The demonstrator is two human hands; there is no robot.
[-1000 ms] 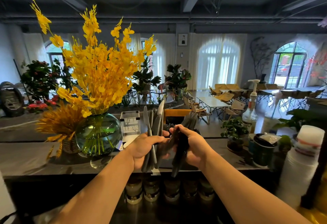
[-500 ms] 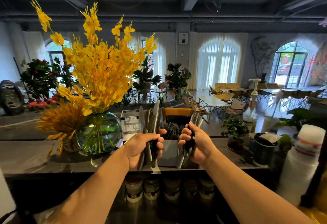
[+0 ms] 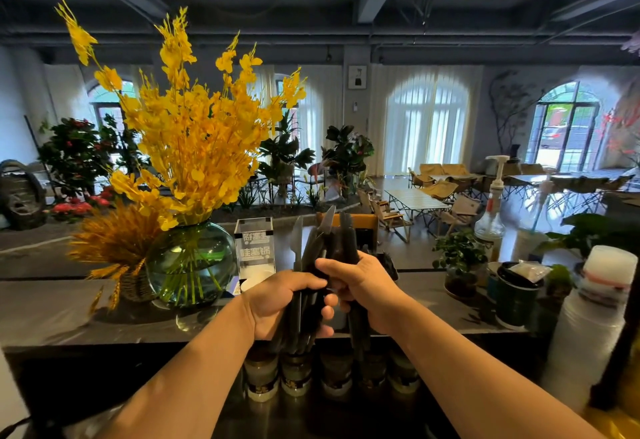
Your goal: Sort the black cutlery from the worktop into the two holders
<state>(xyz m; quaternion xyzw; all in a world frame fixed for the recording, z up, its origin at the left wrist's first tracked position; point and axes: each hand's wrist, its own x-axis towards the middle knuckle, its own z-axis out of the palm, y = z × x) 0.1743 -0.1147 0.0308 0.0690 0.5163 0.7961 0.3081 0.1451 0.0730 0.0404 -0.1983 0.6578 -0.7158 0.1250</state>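
Black cutlery (image 3: 323, 241) stands upright in one tight bundle, clutched by both fists at once. The left hand (image 3: 280, 303) has its fingers curled round the lower part of the bundle. The right hand (image 3: 369, 288) is wrapped round the pieces on its own side, knuckles up. The two hands touch at the fingers. Knife blades fan out above the fists, tips upward, and the handle ends poke out below, hanging in front of the near edge of the worktop (image 3: 76, 314).

Just behind the blades rises a holder (image 3: 365, 222) with an orange rim, mostly hidden by the bundle. A few dark pieces show in it right beside the back of the right hand. Whether a second holder stands behind the fists I cannot tell from here.

To the left, a clear sign block (image 3: 254, 248) stands just beside the bundle, and next to it a round green glass vase (image 3: 190, 262). Its yellow flowers (image 3: 194, 133) spread high and wide over that end of the worktop.

To the right, a stretch of dark worktop lies between the right hand and a small plant (image 3: 457, 258). Beyond it are a dark cup (image 3: 514, 303) and a pump bottle (image 3: 490, 220), with a tall stack of white cups (image 3: 588, 320) at the far edge.

Under the worktop's lip, directly below the hands, a row of jars (image 3: 294, 376) sits on a lower shelf, close under the hanging handles.
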